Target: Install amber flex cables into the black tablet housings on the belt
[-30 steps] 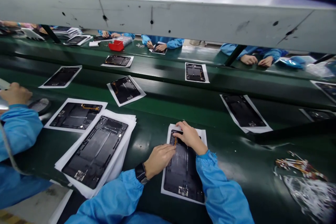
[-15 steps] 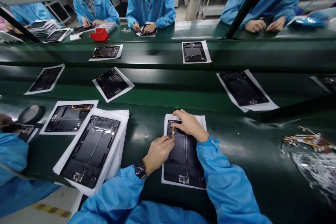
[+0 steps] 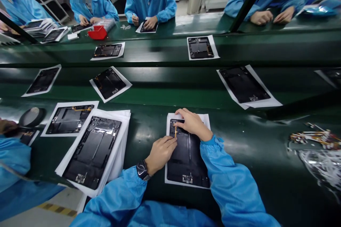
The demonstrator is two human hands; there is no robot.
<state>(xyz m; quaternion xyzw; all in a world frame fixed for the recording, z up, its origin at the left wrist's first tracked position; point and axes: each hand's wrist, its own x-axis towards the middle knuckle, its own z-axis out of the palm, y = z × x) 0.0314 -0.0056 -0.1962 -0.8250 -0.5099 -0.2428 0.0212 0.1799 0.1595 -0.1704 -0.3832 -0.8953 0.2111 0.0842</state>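
A: Locate the work item.

B: A thin orange flex cable lies on the open tablet chassis, near the chassis's far left corner. The chassis rests on a white paper sheet at the near edge of the green conveyor belt.

A: Axis of the cable?

B: Its long axis runs near-to-far, parallel to the long side of the chassis.

A: Position relative to the hands?

B: The right hand is laid over the far end of the chassis, fingertips at the cable's far end. The left hand comes in from the near left, fingertips touching the cable's near end. The cable thus lies between the two sets of fingertips, with the left hand's tips closest along its length.

A: Grip state?

B: Both hands press with narrowed, curled fingers. Whether either pinches the cable or only presses on it cannot be told.

A: Surroundings?

B: A stack of paper sheets carrying another chassis lies to the left; loose flex cables lie near the right edge.
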